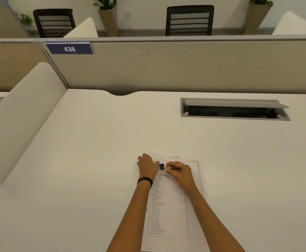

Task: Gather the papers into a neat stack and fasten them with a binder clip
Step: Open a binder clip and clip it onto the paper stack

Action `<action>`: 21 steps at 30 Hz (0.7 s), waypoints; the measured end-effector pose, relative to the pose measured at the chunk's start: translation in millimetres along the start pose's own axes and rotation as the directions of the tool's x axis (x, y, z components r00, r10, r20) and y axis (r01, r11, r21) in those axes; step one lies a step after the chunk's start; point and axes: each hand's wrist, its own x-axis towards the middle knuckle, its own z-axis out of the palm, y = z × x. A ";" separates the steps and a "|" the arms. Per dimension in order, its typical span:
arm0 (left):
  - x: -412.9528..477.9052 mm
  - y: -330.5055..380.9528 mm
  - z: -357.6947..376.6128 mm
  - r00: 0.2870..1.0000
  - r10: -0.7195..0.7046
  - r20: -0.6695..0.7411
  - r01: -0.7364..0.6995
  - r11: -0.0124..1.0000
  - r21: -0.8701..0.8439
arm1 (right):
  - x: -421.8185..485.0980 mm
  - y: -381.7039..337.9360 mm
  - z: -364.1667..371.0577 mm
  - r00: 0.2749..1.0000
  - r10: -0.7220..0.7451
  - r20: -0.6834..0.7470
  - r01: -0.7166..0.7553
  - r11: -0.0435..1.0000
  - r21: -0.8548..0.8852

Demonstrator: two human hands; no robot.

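A stack of printed papers [174,211] lies flat on the white desk [94,160] in front of me, its edges lined up. A small black binder clip [161,166] sits over the stack's upper left part. My right hand [179,170] pinches the clip's wire handles between thumb and fingers. My left hand [148,166] rests fingers-down on the stack's top left corner, just left of the clip, with a dark band on its wrist. Whether the clip's jaws bite the sheets is hidden by my fingers.
An open cable tray with a raised grey lid [234,109] is set into the desk at the back right. A beige partition [166,66] with a "436" sign [69,49] closes the far edge. A white side divider [21,113] rises on the left.
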 end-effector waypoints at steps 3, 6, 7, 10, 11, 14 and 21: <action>8.4 -3.0 -3.1 1.000 0.015 -0.007 -0.015 0.993 -0.119 | -0.8 -1.2 -0.7 1.000 0.005 -0.001 -0.005 1.000 0.009; 7.3 -6.5 -4.6 0.997 0.053 -0.054 -0.064 0.973 -0.222 | -0.6 -2.1 -0.1 1.000 0.013 0.001 -0.013 1.000 0.016; 7.9 -8.2 -4.7 0.997 0.055 -0.061 -0.067 0.972 -0.227 | -0.5 -2.2 -0.1 1.000 0.016 -0.001 -0.016 1.000 0.017; 13.1 -10.3 -7.4 1.000 0.008 0.002 -0.007 0.975 -0.220 | -0.3 -2.0 -0.1 1.000 0.021 -0.004 -0.021 1.000 0.018; 15.1 -11.1 -8.5 0.999 -0.006 0.047 0.015 0.978 -0.210 | -0.1 -1.6 -0.3 1.000 0.022 -0.006 -0.022 1.000 0.016; 18.0 -14.0 -11.3 0.994 -0.012 0.108 0.035 0.976 -0.215 | -0.3 -1.7 -0.7 1.000 0.021 -0.006 -0.021 1.000 0.015; 8.9 -26.2 -2.7 0.989 -0.022 -0.148 -0.053 0.874 -0.483 | 1.7 -3.1 -0.3 0.999 0.027 -0.017 -0.027 1.000 0.015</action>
